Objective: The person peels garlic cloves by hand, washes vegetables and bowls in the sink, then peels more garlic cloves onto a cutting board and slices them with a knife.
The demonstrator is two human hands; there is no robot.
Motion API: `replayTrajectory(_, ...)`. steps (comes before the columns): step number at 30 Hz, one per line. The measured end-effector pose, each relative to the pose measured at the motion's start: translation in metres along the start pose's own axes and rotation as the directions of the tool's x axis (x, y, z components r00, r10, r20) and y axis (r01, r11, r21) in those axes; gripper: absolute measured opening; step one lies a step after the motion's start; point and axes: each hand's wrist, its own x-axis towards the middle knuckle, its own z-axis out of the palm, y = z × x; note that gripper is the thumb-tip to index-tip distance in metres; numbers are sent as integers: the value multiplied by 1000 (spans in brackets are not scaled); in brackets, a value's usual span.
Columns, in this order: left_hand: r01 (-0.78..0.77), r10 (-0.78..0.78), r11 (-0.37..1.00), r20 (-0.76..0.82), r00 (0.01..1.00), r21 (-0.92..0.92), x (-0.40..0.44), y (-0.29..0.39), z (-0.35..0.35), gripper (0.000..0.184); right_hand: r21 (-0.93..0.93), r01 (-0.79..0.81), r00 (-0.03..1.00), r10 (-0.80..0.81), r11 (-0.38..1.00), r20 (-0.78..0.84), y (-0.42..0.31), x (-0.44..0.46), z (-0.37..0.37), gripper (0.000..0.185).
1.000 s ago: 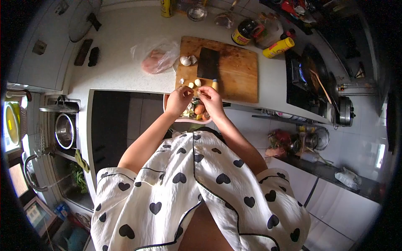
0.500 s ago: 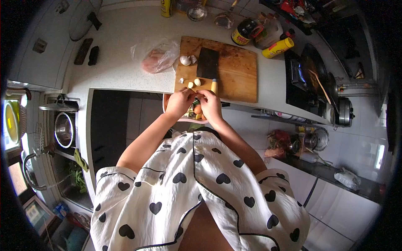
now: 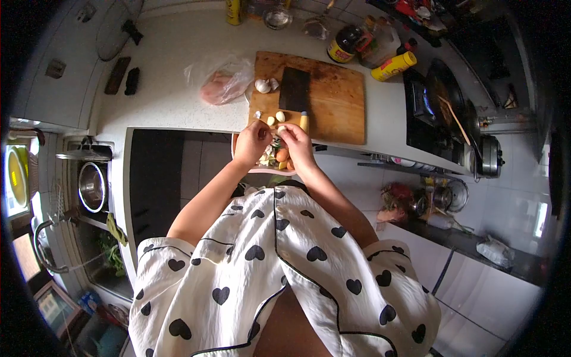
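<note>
Over the front edge of the wooden cutting board (image 3: 339, 89), my right hand (image 3: 295, 144) pinches a pale garlic clove (image 3: 282, 127) between its fingertips. Just left of it, my left hand (image 3: 254, 141) is curled closed; what its fingers hold, if anything, is hidden. Two peeled garlic cloves (image 3: 280, 116) lie on the board beyond my hands, near a scrap of skin. Farther back rests a garlic bulb (image 3: 263, 86). A cleaver (image 3: 295, 89) lies flat, its light handle towards me. Below my hands, a pink-rimmed scrap container (image 3: 270, 172) holds peelings and eggshell-like pieces.
A clear bag of pale pink meat (image 3: 220, 86) lies left of the board. A yellow bottle (image 3: 394, 66) and a dark jar (image 3: 345, 46) stand behind it to the right. At far right, a wok (image 3: 446, 89) sits on the stove; a sink (image 3: 98, 238) is at left.
My hands have drawn apart slightly. The left has turned and curled upward to the left, and the clove in my right fingertips now shows.
</note>
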Motion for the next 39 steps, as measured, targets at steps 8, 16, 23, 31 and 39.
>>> replayTrajectory(8, 18, -15, 998, -40, 999, 66, -2, -14, -6, 18, 226, -152, 987, 159, 962, -11, -15, 1, -7, 19)
replayTrajectory(16, -34, 35, 999, 24, 999, -27, 3, -1, -1, 18, -133, 134, 989, -126, 982, 72, -21, -3, 0, 19)
replayTrajectory(23, -29, 30, 999, 24, 999, -30, 2, 17, -2, 16, -392, 387, 915, -400, 834, 52, -18, -1, 0, 20)
replayTrajectory(31, 65, -62, 991, 26, 998, -115, 2, 1, 2, 13, -172, 275, 961, -272, 946, 43, -21, -4, 0, 20)
replayTrajectory(39, 83, -75, 986, 60, 995, -145, 3, 17, -1, 18, 211, -99, 994, 86, 973, 70, -36, -11, 2, 24)
